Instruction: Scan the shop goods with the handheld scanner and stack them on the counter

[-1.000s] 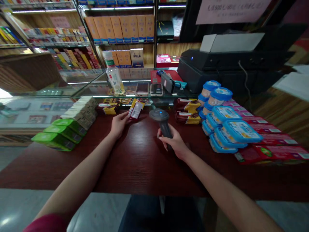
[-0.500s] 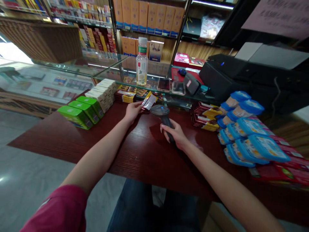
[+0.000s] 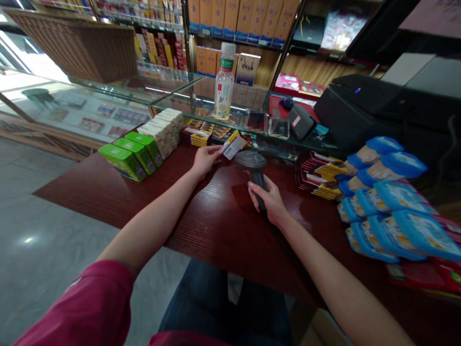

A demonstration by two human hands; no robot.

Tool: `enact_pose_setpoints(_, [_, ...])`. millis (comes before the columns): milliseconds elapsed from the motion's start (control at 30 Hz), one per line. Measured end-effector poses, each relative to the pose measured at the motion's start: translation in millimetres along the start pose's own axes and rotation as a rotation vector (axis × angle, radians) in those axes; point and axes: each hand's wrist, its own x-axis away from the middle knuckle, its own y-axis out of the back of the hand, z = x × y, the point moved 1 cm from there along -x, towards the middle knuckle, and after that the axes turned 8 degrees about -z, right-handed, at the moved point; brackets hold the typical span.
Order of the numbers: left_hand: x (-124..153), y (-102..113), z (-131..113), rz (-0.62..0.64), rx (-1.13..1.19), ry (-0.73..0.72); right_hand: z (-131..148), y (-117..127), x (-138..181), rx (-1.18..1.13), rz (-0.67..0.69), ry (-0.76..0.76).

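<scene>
Pinched in my left hand (image 3: 206, 162) is a small flat packet (image 3: 233, 146) with a yellow edge, its white printed side turned up toward me. My right hand (image 3: 269, 198) is wrapped round the handle of a dark barcode scanner (image 3: 251, 161), whose head is just right of the packet and apart from it. Behind my left hand lies a stack of similar dark and yellow packets (image 3: 196, 133). A taller pile of such packets (image 3: 317, 175) stands to the right of the scanner. All this is on a dark red wooden counter (image 3: 209, 230).
Green boxes (image 3: 124, 158) and white boxes (image 3: 165, 129) line the left side. Blue-lidded tubs (image 3: 389, 221) and jars (image 3: 378, 158) crowd the right. A bottle (image 3: 224, 84) stands on the glass case behind, near a black machine (image 3: 353, 108) and a wicker basket (image 3: 82, 48).
My view has shifted, so most things sit further right. In my left hand the packet's white side shows more fully now. No blue glint shows on the scanner head any more.
</scene>
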Motion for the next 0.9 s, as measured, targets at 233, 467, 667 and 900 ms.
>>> enact_pose_setpoints(233, [-15, 59, -22, -0.205, -0.576, -0.631, 1, 3, 3, -0.050, -0.031, 0.008])
enact_pose_setpoints(467, [-31, 81, -6, -0.256, -0.963, -0.695, 1, 4, 2, -0.054, -0.022, -0.006])
enact_pose_setpoints(667, [-21, 69, -8, -0.253, -1.161, -0.700, -1, 4, 0, -0.093, -0.055, -0.013])
enact_pose_setpoints(900, [-6, 46, -13, -0.133, -1.259, -0.662, 0, 5, 1, -0.114, -0.067, -0.007])
